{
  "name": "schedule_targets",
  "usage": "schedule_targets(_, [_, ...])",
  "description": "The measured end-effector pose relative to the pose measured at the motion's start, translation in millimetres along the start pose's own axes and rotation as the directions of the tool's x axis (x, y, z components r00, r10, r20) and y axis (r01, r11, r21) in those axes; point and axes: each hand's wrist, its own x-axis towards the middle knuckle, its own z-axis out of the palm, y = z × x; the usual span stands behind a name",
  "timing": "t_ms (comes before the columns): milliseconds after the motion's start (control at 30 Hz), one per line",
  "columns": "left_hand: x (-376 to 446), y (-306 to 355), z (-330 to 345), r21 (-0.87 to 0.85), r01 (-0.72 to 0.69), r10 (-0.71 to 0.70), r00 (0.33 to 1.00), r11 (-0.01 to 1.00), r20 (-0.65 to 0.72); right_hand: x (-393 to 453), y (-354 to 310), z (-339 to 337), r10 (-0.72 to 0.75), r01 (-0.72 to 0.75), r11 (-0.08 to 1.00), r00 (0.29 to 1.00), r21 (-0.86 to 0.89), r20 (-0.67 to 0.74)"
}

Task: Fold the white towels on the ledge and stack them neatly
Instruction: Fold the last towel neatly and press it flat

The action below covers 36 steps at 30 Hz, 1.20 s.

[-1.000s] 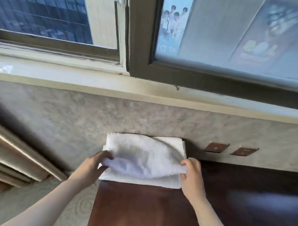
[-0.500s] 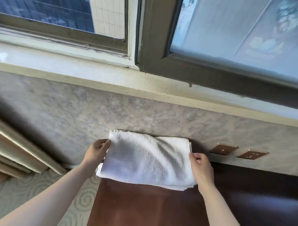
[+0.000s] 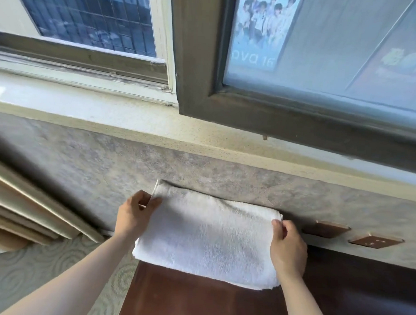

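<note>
Folded white terry-cloth towel (image 3: 209, 237) lying on the far end of a dark reddish-brown polished wooden surface (image 3: 197, 300), far edge pushed up against the mottled grey textured wall (image 3: 107, 168), near folded edge rounded and thick, with thin layered edges showing at its right near corner. Left corner overhanging the surface edge slightly, above the pale swirl-patterned floor (image 3: 45, 269). Gripped at both far corners: left hand (image 3: 135, 216) at the far left corner, thumb lying on top of the cloth and fingers curled round the edge beneath; right hand (image 3: 287, 247) at the far right corner, thumb and forefinger pinching the cloth edge, remaining fingers curled. Both bare forearms reaching in from the bottom of the view. Just right of the towel, set in the wall: two small brown rectangular socket plates (image 3: 355, 235), side by side. Above the wall, a pale speckled stone window sill (image 3: 156, 129), then a white-framed window pane (image 3: 94, 19) on the left and a grey-brown framed pane (image 3: 323, 55) on the right, with a blue printed poster of a group of people (image 3: 261, 29) seen through the glass. At far left, beige ribbed moulding (image 3: 23, 207) running diagonally.
</note>
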Motion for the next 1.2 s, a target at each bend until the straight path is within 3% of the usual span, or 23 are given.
schedule_targets(167, [3, -3, 13, -0.048, 0.041, -0.04, 0.999, 0.998, 0.029, 10, 7, 4, -0.012, 0.014, 1.0, 0.995, 0.017, -0.098])
schedule_targets(333, [5, -6, 16, -0.054, -0.02, 0.027, 0.99, 0.998, 0.14, 10, -2, 13, -0.109, 0.116, 0.986, 0.992, 0.12, -0.067])
schedule_targets(467, [10, -10, 17, -0.13, -0.015, 0.021, 0.999, 0.991, 0.043, 1, 1, 9, -0.122, 0.165, 0.972, 0.964, 0.167, -0.238])
schedule_targets(600, [12, -9, 22, -0.044, 0.057, -0.054, 0.997, 0.997, 0.055, 4, 1, 14, 0.02, 0.002, 0.992, 0.985, 0.126, -0.172])
schedule_targets(667, [6, -15, 23, 0.049, -0.043, 0.047, 0.995, 0.998, -0.093, -3, -4, 17, -0.061, 0.066, 0.998, 0.963, 0.011, -0.261])
schedule_targets(733, [-8, -14, 30, 0.231, -0.294, 0.343, 0.914, 0.928, -0.216, -22, -18, 24, -0.367, 0.329, 0.928, 0.888, -0.176, -0.277])
schedule_targets(767, [-18, -11, 37, 0.272, -0.454, 0.505, 0.848, 0.849, -0.16, -35, -26, 33, -0.52, 0.475, 0.846, 0.834, -0.241, -0.184])
schedule_targets(833, [-34, -6, 59, 0.249, -0.713, 0.709, 0.694, 0.655, 0.122, -57, -38, 61, -0.674, 0.665, 0.698, 0.735, -0.265, 0.069])
schedule_targets(900, [-44, -11, 84, 0.291, -0.791, 0.705, 0.611, 0.538, 0.359, -65, -40, 86, -0.654, 0.696, 0.658, 0.717, -0.287, 0.24])
schedule_targets(1100, [-10, -36, 66, 0.507, -0.691, 0.526, 0.722, 0.515, 0.449, -28, -4, 61, -0.577, 0.659, 0.606, 0.75, -0.445, 0.324])
schedule_targets(1200, [-9, -46, 52, 0.57, -0.636, 0.475, 0.77, 0.52, 0.425, -29, 13, 45, -0.495, 0.54, 0.676, 0.837, -0.501, 0.234])
